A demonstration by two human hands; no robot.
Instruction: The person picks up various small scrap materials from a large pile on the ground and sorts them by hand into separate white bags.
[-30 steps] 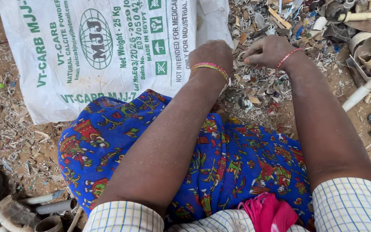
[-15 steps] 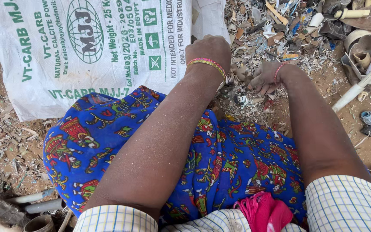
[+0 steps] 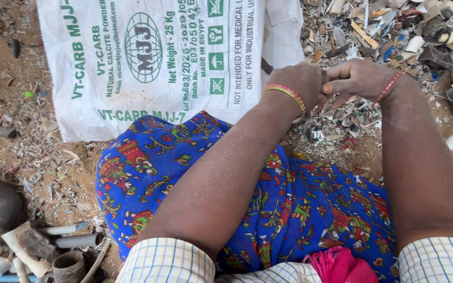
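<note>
With both hands together, left hand fisted and right hand pinching an unseen bit, sharp plastic scrap beneath could nick fingers.

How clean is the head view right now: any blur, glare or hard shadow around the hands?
Head view: even, soft daylight, no harsh shadows; the left hand and right hand are sharp, meeting over the plastic scrap pile. The white woven sack is bright but not blown out. Slight softness toward the grey pipe pieces at the lower left corner.
</note>
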